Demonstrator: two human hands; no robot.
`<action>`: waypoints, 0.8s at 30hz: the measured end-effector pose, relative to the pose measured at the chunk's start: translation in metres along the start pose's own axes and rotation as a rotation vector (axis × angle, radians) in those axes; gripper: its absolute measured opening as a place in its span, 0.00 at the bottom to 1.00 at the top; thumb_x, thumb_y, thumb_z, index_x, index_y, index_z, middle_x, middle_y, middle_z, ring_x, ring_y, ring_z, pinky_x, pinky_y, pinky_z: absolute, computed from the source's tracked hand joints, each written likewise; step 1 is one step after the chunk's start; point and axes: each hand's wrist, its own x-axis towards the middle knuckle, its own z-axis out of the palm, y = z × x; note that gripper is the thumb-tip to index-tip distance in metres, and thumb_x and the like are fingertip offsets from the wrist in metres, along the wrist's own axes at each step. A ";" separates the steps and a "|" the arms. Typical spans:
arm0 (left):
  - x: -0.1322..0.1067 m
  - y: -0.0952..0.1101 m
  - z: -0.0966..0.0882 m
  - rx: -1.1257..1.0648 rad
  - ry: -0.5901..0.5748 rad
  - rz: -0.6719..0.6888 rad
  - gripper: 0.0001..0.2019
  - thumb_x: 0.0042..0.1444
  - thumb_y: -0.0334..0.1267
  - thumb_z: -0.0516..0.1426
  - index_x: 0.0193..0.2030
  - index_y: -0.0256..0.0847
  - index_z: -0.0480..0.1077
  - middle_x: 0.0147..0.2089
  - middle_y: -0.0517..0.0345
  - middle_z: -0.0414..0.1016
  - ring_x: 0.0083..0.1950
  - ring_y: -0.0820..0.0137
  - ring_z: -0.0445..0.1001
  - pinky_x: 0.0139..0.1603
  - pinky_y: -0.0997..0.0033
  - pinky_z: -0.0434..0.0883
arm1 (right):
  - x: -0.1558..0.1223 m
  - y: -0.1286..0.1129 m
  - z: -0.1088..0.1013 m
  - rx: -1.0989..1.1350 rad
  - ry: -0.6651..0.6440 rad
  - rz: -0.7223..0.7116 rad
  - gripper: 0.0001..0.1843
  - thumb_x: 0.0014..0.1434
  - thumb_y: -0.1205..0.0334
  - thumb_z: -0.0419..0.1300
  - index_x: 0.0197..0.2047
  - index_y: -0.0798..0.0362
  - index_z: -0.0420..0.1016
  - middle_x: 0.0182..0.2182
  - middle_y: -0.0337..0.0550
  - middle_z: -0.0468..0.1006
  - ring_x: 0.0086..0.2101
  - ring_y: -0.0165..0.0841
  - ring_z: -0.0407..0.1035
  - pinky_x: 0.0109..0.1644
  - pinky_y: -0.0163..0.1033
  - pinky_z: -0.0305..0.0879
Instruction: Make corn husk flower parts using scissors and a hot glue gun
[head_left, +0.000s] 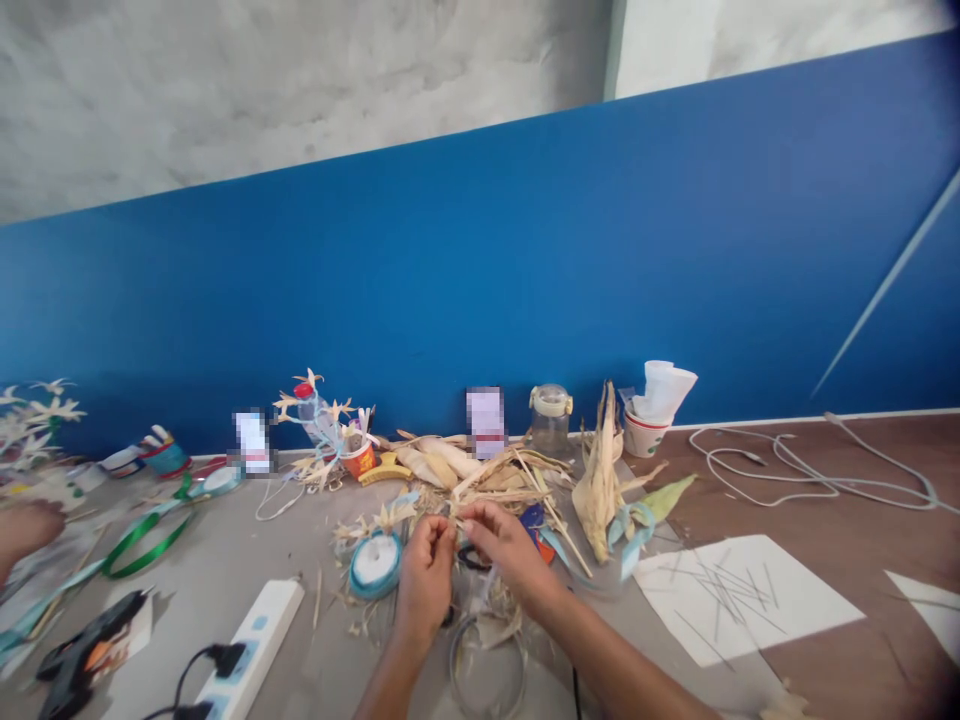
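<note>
My left hand (pixel 427 572) and my right hand (pixel 499 545) meet low in the middle of the table, fingertips pinched close together. A small pale bit shows between them, too blurred to name. Just behind lies a heap of dried corn husks (pixel 442 460). Left of my left hand rests a spool of light blue ribbon (pixel 375 563), with a husk flower (pixel 390 515) behind it. Beneath my wrists are husk scraps and a round ring (pixel 487 690). To the right, a husk bundle (pixel 598 490) stands upright near a loop of pale blue ribbon (pixel 636 545).
Another person's hand (pixel 30 530) is at the far left, near green ribbon (pixel 150 545). A glue gun (pixel 86 650) and power strip (pixel 255 640) lie front left. White paper (pixel 750 595) holds thin dark sticks. A jar (pixel 551 415), paper cup (pixel 645 435) and white cable (pixel 810 485) line the back.
</note>
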 end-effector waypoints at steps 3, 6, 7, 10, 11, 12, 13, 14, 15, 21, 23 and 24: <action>0.000 -0.002 -0.001 0.005 -0.019 0.071 0.11 0.53 0.47 0.56 0.29 0.42 0.66 0.24 0.62 0.67 0.27 0.69 0.65 0.28 0.73 0.63 | -0.004 -0.001 0.003 -0.101 -0.047 -0.084 0.12 0.43 0.58 0.63 0.32 0.54 0.71 0.21 0.32 0.67 0.20 0.24 0.56 0.24 0.31 0.52; 0.000 -0.002 0.000 0.016 0.003 0.061 0.11 0.52 0.48 0.56 0.28 0.43 0.66 0.23 0.62 0.66 0.26 0.70 0.65 0.27 0.73 0.62 | -0.003 0.003 0.004 -0.130 -0.004 -0.098 0.07 0.45 0.59 0.60 0.24 0.53 0.69 0.17 0.30 0.63 0.19 0.24 0.54 0.23 0.31 0.51; 0.000 -0.002 0.001 0.012 0.003 0.047 0.12 0.52 0.49 0.57 0.28 0.43 0.66 0.23 0.63 0.66 0.25 0.70 0.64 0.26 0.73 0.61 | -0.002 0.004 0.004 -0.122 0.001 -0.093 0.08 0.45 0.58 0.60 0.23 0.53 0.68 0.15 0.29 0.62 0.18 0.24 0.53 0.23 0.31 0.51; 0.000 0.002 0.001 -0.040 -0.043 -0.013 0.14 0.52 0.51 0.57 0.28 0.42 0.65 0.20 0.66 0.63 0.21 0.73 0.61 0.23 0.74 0.58 | 0.002 0.008 0.001 -0.065 -0.008 -0.053 0.09 0.44 0.56 0.60 0.22 0.53 0.67 0.13 0.28 0.61 0.16 0.23 0.51 0.22 0.31 0.49; 0.000 0.003 0.000 -0.066 -0.065 -0.035 0.15 0.52 0.52 0.56 0.27 0.42 0.65 0.19 0.67 0.62 0.20 0.74 0.60 0.22 0.75 0.58 | 0.003 0.008 0.000 -0.050 -0.009 -0.041 0.09 0.44 0.57 0.60 0.22 0.53 0.67 0.13 0.28 0.61 0.16 0.23 0.51 0.22 0.31 0.48; 0.001 0.004 -0.001 -0.091 -0.088 -0.058 0.16 0.52 0.52 0.56 0.27 0.42 0.64 0.18 0.68 0.61 0.19 0.75 0.59 0.22 0.75 0.57 | 0.004 0.009 -0.001 -0.040 -0.009 -0.033 0.09 0.43 0.57 0.60 0.22 0.54 0.68 0.13 0.28 0.62 0.16 0.23 0.51 0.22 0.31 0.48; 0.002 0.004 -0.002 -0.111 -0.111 -0.081 0.16 0.52 0.53 0.56 0.27 0.42 0.64 0.17 0.69 0.60 0.18 0.75 0.58 0.22 0.75 0.56 | 0.005 0.009 -0.002 -0.036 -0.012 -0.030 0.08 0.43 0.58 0.60 0.22 0.54 0.68 0.13 0.28 0.62 0.16 0.23 0.52 0.22 0.31 0.48; 0.002 0.004 -0.003 -0.125 -0.130 -0.098 0.17 0.52 0.53 0.56 0.27 0.42 0.64 0.16 0.69 0.59 0.18 0.75 0.57 0.22 0.75 0.56 | 0.005 0.009 -0.003 -0.039 -0.017 -0.031 0.07 0.43 0.59 0.59 0.22 0.54 0.69 0.14 0.29 0.63 0.16 0.23 0.52 0.23 0.31 0.48; 0.003 0.004 -0.005 -0.131 -0.149 -0.110 0.17 0.52 0.54 0.56 0.27 0.41 0.64 0.15 0.69 0.60 0.18 0.75 0.58 0.22 0.75 0.56 | 0.006 0.008 -0.004 -0.045 -0.027 -0.031 0.07 0.43 0.60 0.59 0.22 0.54 0.69 0.14 0.29 0.64 0.17 0.23 0.52 0.23 0.31 0.48; 0.005 0.003 -0.008 -0.127 -0.195 -0.124 0.16 0.50 0.53 0.58 0.26 0.41 0.64 0.17 0.67 0.64 0.21 0.74 0.62 0.25 0.74 0.58 | 0.008 0.008 -0.009 -0.084 -0.069 0.013 0.05 0.41 0.63 0.59 0.23 0.55 0.73 0.13 0.29 0.64 0.17 0.23 0.53 0.23 0.31 0.48; 0.005 0.005 -0.007 -0.124 -0.213 -0.119 0.15 0.49 0.51 0.59 0.26 0.41 0.65 0.19 0.65 0.65 0.22 0.73 0.63 0.27 0.74 0.59 | 0.009 0.009 -0.010 -0.091 -0.072 0.041 0.05 0.41 0.64 0.58 0.24 0.56 0.73 0.13 0.28 0.63 0.16 0.23 0.53 0.23 0.31 0.48; 0.005 0.006 -0.007 -0.116 -0.223 -0.118 0.15 0.48 0.50 0.59 0.25 0.41 0.65 0.19 0.65 0.66 0.23 0.73 0.64 0.28 0.73 0.60 | 0.009 0.009 -0.011 -0.098 -0.072 0.053 0.06 0.41 0.64 0.58 0.24 0.56 0.73 0.13 0.28 0.63 0.16 0.23 0.53 0.23 0.31 0.48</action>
